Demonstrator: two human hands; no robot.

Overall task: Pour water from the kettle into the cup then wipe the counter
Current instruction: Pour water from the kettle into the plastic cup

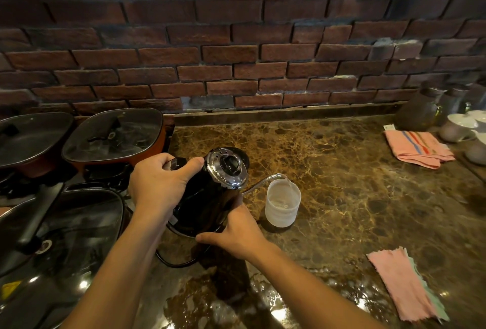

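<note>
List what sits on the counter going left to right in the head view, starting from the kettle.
Black kettle, tilted and held by the left hand and right hand → translucent cup under the spout → pink cloth at the near edge → striped pink towel farther back.

Lidded pans (113, 135) crowd the bench's (342, 170) left side, blocking that way in. Right of the cup (282, 203) the stone lies open up to the folded cloths (405, 284) (another towel (418, 148) sits near the wall).
</note>
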